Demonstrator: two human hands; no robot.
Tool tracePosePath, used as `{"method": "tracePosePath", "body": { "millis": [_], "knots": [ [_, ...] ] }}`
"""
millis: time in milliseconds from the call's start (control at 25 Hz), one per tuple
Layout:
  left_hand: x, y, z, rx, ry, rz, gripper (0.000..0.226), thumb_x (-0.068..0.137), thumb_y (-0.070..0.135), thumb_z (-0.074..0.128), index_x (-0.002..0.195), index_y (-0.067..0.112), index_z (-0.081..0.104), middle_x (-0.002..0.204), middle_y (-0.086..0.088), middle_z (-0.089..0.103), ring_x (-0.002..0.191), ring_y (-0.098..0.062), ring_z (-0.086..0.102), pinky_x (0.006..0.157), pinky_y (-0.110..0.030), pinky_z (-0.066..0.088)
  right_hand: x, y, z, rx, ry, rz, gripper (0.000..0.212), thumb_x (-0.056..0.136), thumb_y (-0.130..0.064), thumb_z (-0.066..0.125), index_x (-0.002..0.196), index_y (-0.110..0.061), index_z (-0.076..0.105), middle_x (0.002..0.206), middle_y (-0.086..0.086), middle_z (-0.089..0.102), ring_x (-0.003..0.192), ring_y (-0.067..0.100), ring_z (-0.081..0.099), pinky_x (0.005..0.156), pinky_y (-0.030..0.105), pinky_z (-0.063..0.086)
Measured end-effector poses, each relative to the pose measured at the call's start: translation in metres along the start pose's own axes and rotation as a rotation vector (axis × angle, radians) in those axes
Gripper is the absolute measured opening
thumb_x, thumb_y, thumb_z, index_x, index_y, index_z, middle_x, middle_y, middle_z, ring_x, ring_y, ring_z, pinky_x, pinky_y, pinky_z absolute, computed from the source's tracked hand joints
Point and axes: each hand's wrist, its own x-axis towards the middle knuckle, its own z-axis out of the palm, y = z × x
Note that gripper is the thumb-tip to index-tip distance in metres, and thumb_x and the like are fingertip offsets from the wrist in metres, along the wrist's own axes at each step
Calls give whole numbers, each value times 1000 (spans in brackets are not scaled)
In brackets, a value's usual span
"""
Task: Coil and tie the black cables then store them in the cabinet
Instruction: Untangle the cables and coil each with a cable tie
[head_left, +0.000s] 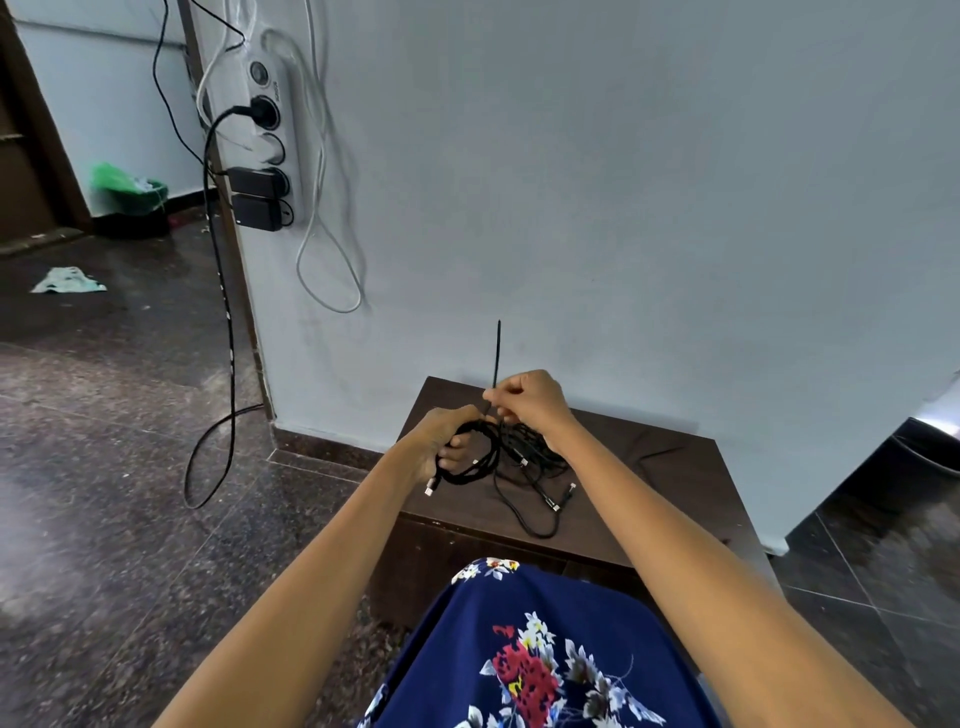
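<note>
My left hand grips a coiled black cable just above the dark wooden cabinet top; a silver plug hangs below the coil. My right hand pinches a thin black tie strip that stands straight up beside the coil. More loose black cables lie tangled on the cabinet top under and to the right of my hands, with plug ends showing.
A white power strip with black plugs and hanging white and black cords is fixed to the wall at upper left. A green bin and a scrap of cloth sit on the dark floor at left. The wall stands right behind the cabinet.
</note>
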Motion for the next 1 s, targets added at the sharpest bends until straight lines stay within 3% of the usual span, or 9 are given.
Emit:
{"method": "tracePosePath", "body": {
  "millis": [120, 280, 440, 560, 680, 800, 840, 920, 1000],
  "knots": [
    [-1, 5, 6, 4, 6, 32, 22, 88, 21, 47, 86, 10, 66, 36, 7, 25, 27, -7, 16, 36, -12, 16, 10, -4, -1, -105, 183, -35, 18, 86, -19, 68, 90, -3, 73, 73, 8, 68, 66, 16, 61, 83, 36, 56],
    [0, 8, 10, 13, 25, 14, 21, 90, 21, 46, 78, 12, 61, 36, 8, 21, 27, -6, 14, 35, -10, 14, 13, -1, 0, -98, 184, -26, 18, 87, -21, 67, 91, -5, 73, 75, 11, 70, 67, 17, 63, 87, 41, 56],
    [3, 2, 21, 0, 53, -6, 34, 88, 21, 47, 58, 21, 31, 35, 8, 21, 28, -7, 13, 35, -13, 11, 14, 12, -1, -113, 227, -24, 16, 87, -20, 66, 87, -6, 74, 76, 13, 72, 69, 20, 65, 83, 41, 57],
    [12, -4, 30, -23, 89, -18, 35, 88, 20, 47, 57, 21, 31, 34, 8, 21, 27, -7, 12, 37, -13, 10, 14, 24, -1, -70, 231, 1, 18, 88, -19, 65, 87, -3, 73, 76, 13, 72, 71, 22, 67, 76, 34, 58],
    [25, -15, 39, -137, 144, -20, 33, 89, 18, 46, 58, 19, 35, 33, 8, 23, 25, -6, 13, 34, -10, 11, 13, 40, -11, 227, 21, 107, 26, 93, -28, 59, 96, -5, 70, 78, 4, 68, 75, 16, 64, 68, 21, 55],
    [45, -22, 61, -347, 206, -15, 29, 91, 16, 45, 63, 13, 47, 29, 8, 33, 21, -5, 22, 29, -8, 19, 8, 64, -26, 476, -343, 233, 40, 91, -54, 50, 101, -21, 70, 95, 1, 71, 89, 16, 67, 82, 32, 55],
    [55, -23, 71, -397, 226, -24, 28, 91, 16, 46, 64, 11, 49, 29, 6, 37, 20, -5, 26, 29, -8, 21, 8, 76, -30, 602, -393, 248, 43, 90, -56, 50, 103, -21, 70, 96, 2, 71, 88, 17, 68, 83, 36, 55],
    [80, -24, 91, -472, 244, -48, 27, 91, 17, 48, 65, 10, 50, 30, 6, 39, 20, -6, 27, 29, -9, 21, 10, 104, -40, 782, -370, 244, 38, 90, -50, 54, 104, -18, 70, 97, 4, 71, 87, 19, 67, 85, 39, 54],
    [110, -27, 113, -545, 260, -66, 28, 92, 19, 50, 65, 12, 49, 33, 6, 38, 23, -6, 26, 31, -13, 23, 13, 135, -48, 775, -296, 224, 22, 90, -38, 59, 101, -22, 70, 97, 1, 71, 87, 18, 66, 82, 36, 56]
  ]
}}
